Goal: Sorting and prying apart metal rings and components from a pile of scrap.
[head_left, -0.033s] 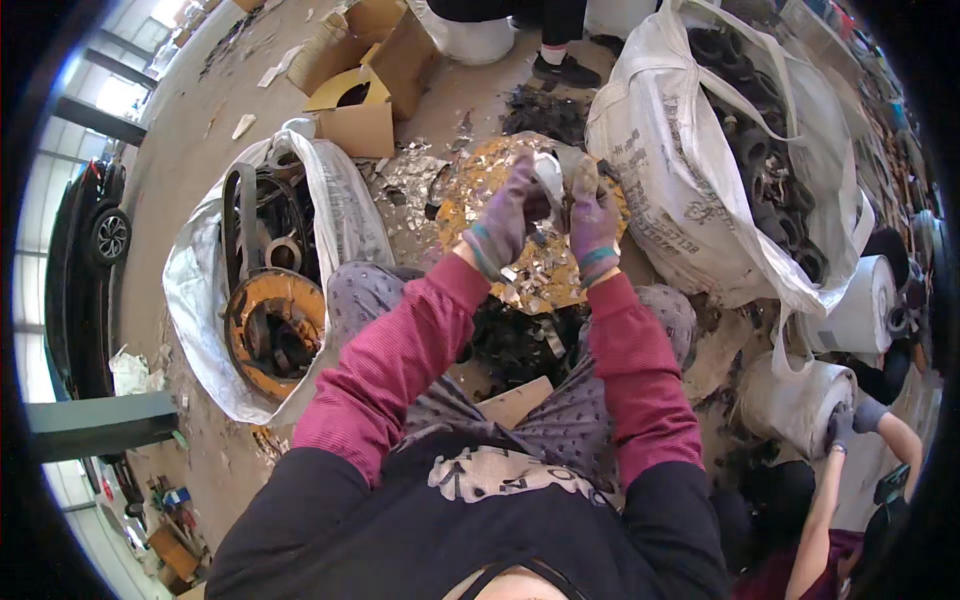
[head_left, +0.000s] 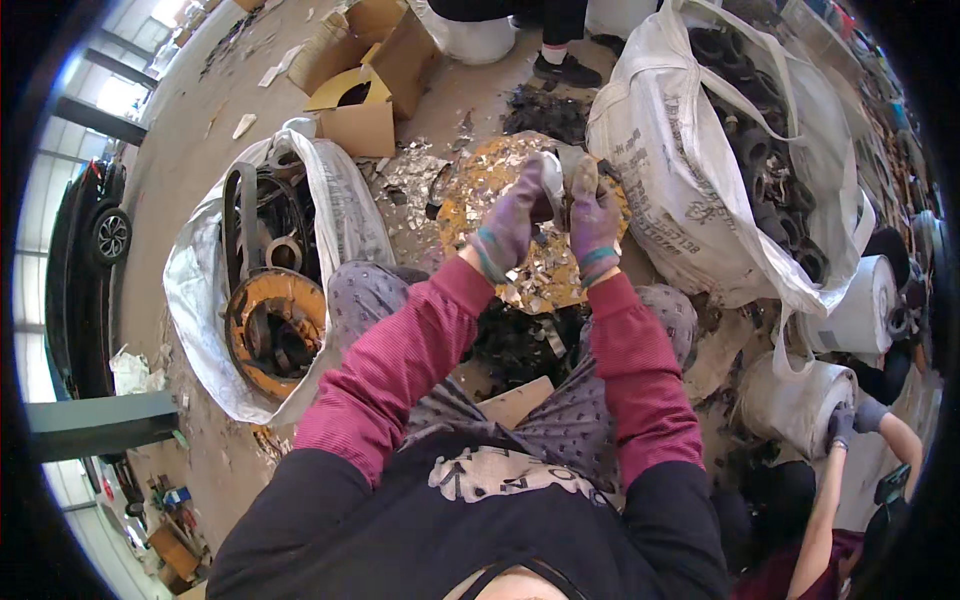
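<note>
My left hand (head_left: pixel 512 220), in a purple glove with a teal cuff, is closed on a white curved piece (head_left: pixel 551 182) that stands up from its fingers. My right hand (head_left: pixel 594 218), gloved the same way, is closed beside it with the thumb up. A dull grey piece (head_left: pixel 569 158) shows at its fingertips, partly hidden, its kind unclear. Both hands are over a round yellow surface (head_left: pixel 460 215) strewn with shiny silvery flakes. Dark scraps (head_left: pixel 515 345) lie below it, between my knees.
At left stands an open white sack (head_left: pixel 345 200) with black rings and an orange wheel-like part (head_left: pixel 245 320). A larger white sack (head_left: pixel 650 170) of dark rings is at right. A cardboard box (head_left: pixel 405 60) lies beyond. At lower right, a person's gloved hand (head_left: pixel 840 425) touches a white bucket (head_left: pixel 800 405).
My left hand has shifted slightly to the right, and the white piece in it has tilted more upright. My right hand has barely moved.
</note>
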`<act>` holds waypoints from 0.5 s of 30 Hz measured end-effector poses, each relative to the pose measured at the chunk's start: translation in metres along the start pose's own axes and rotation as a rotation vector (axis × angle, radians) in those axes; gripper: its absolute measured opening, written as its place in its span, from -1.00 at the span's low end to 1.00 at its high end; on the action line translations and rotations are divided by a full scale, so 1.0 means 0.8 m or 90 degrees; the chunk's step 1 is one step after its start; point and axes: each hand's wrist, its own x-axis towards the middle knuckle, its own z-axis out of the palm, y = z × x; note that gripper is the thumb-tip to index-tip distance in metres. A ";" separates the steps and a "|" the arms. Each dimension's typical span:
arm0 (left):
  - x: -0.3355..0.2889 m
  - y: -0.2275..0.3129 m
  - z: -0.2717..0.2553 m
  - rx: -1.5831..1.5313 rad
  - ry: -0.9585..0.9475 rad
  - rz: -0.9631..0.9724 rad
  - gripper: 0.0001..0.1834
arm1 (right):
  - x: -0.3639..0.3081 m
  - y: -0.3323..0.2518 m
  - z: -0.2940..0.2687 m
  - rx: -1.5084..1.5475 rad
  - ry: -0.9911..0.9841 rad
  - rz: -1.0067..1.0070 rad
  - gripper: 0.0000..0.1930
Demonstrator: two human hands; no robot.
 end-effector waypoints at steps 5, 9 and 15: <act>0.011 -0.025 0.007 0.066 0.195 0.110 -0.60 | -0.011 -0.022 0.019 -0.022 -0.002 0.010 -0.65; -0.005 -0.017 0.045 0.039 0.268 0.130 -0.75 | -0.002 -0.011 0.010 0.040 0.041 0.066 -0.65; 0.029 -0.053 0.017 -0.133 0.257 0.161 -0.79 | 0.079 0.101 -0.087 -0.629 0.098 -0.081 -0.60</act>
